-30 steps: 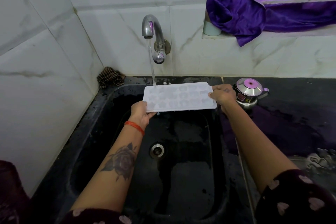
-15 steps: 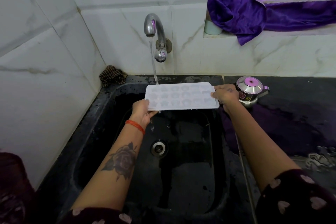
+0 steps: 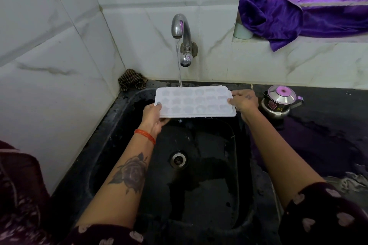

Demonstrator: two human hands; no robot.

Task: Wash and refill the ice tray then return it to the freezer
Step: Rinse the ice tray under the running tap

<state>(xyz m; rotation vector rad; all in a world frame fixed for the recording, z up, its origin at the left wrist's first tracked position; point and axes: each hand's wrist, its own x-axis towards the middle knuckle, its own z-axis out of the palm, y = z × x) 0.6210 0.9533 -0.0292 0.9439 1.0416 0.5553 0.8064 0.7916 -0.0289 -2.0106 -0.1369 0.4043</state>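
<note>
Since a second ago the ice tray [image 3: 194, 103] has shifted left to right under the running stream, so the water now lands near the middle of its far edge rather than at its left corner; the tray stays held level over the black sink [image 3: 127, 105]. At about 9 o'clock from the tray, a checked cloth [image 3: 131, 80] sits in the counter corner. The left hand [image 3: 154, 116] clamps the tray's near-left corner, thumb on top. At 12 o'clock the tap [image 3: 182, 34] pours onto the moulded cells. The right hand [image 3: 244, 100] pinches the tray's right end, fingers closed on the rim. At 3 o'clock a small steel kettle [image 3: 280, 101] stands on the wet counter, just beside that hand. The sideways sweep suggests filling is under way cell by cell; cells further right probably still need water, and the freezer step remains.
</note>
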